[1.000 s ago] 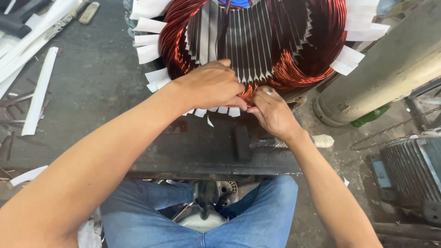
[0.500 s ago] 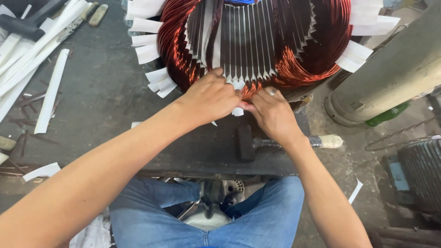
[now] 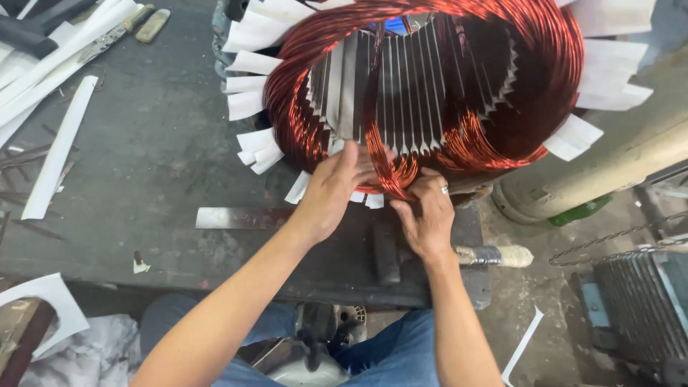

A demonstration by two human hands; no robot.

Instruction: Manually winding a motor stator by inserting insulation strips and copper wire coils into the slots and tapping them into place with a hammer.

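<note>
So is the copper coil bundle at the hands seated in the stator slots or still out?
Partly out: the copper coil bundle loops free across the stator bore, gripped by left hand and right hand.

One large round motor stator wound with copper-red wire coils [image 3: 444, 93] stands on one dark grey table [image 3: 158, 179], and two bare hands work at its near rim: the left hand [image 3: 333, 190] and the right hand [image 3: 426, 215]. One flat bare-metal strip [image 3: 240, 218] and one dark hammer with a cloth-wrapped handle [image 3: 430, 254] lie on the table. One long white paper strip [image 3: 59, 147] lies apart at the left, beside a pile too bunched to count.

head view, looking down, close workbench [image 3: 143, 179]
</note>
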